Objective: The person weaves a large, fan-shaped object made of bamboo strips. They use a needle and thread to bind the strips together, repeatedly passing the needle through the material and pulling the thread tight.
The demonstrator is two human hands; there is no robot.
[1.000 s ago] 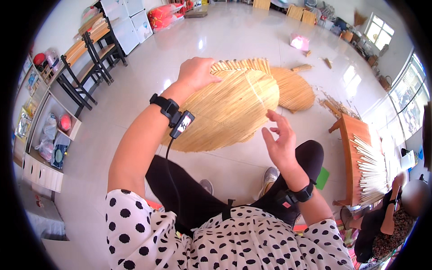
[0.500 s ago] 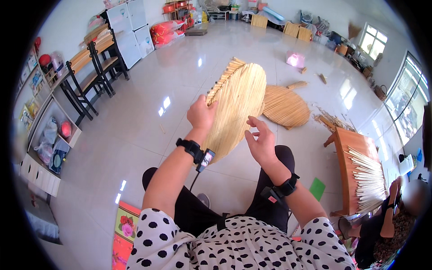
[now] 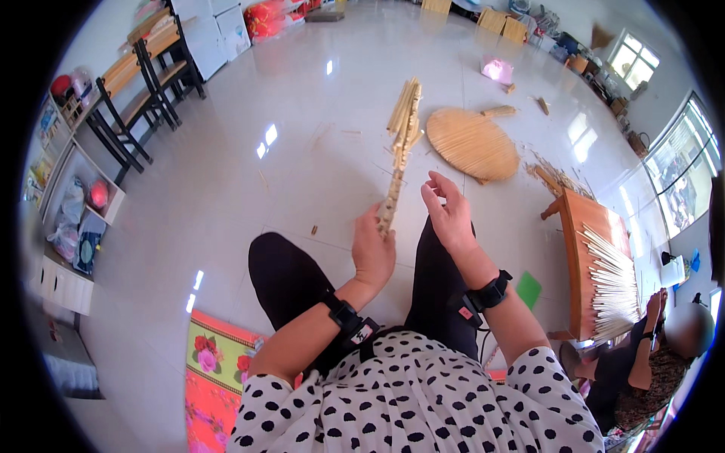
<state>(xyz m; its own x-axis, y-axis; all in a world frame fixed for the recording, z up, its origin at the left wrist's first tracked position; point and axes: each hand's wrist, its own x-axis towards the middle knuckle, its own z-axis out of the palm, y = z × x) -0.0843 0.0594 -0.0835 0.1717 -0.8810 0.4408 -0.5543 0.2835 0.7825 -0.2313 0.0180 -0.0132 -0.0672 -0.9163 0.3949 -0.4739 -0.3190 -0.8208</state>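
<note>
My left hand (image 3: 374, 249) is closed around the near end of a flat panel of pale plant stalks (image 3: 399, 162). The panel stands nearly edge-on, so its broad face is hidden; cut stalk ends line the edge and loose-looking stalk tips stick out at the far end. To the right, my right hand (image 3: 451, 214) hovers apart from the panel, fingers partly spread with nothing in them. Beyond it a rounded stalk mat (image 3: 473, 145) lies on the floor, with a short bundle of stalks (image 3: 499, 111) at its far edge.
Right of my legs stands a wooden bench (image 3: 596, 234) spread with peeled stalks (image 3: 610, 283); another person (image 3: 642, 370) sits beside it. Stalk scraps (image 3: 563, 177) litter the floor. A flowered mat (image 3: 215, 370) lies at lower left, chairs (image 3: 132, 109) further off.
The stalk panel has turned from showing its broad face to nearly edge-on. My left hand has come lower and to the right with it; my right hand has moved slightly up and right.
</note>
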